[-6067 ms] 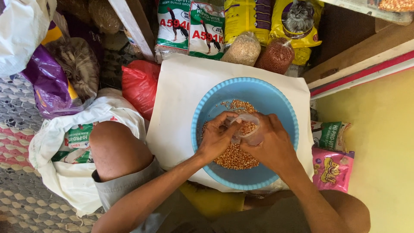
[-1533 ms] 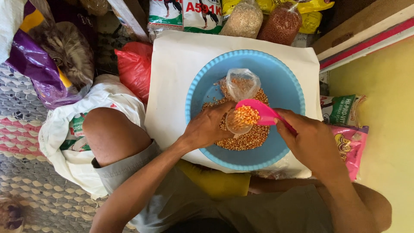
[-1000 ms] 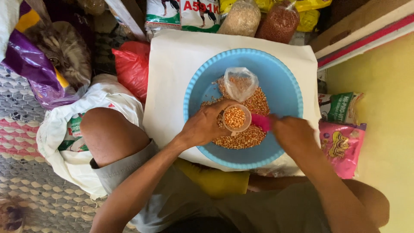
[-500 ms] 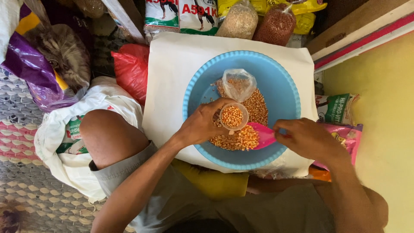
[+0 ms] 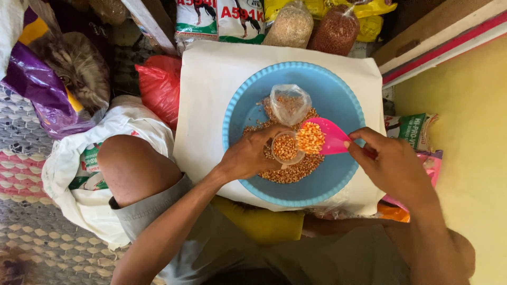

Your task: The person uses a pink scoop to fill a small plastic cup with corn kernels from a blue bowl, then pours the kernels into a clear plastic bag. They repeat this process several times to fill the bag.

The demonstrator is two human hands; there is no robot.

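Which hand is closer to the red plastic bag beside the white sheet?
The left hand. It holds a small clear bag of corn in the blue basin, nearer the red plastic bag. The right hand, holding the pink scoop, is farther away.

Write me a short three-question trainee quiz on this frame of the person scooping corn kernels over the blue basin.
1. True or false: the pink scoop in the right hand is empty.
2. Which thing does the left hand hold open over the blue basin?
A. a small clear plastic bag
B. a metal cup
C. a red sack
3. Fill in: a second clear bag lies in the basin on the side ____ from the person.

Key
1. False: it carries a heap of corn kernels, its tip right by the bag's mouth.
2. A
3. far
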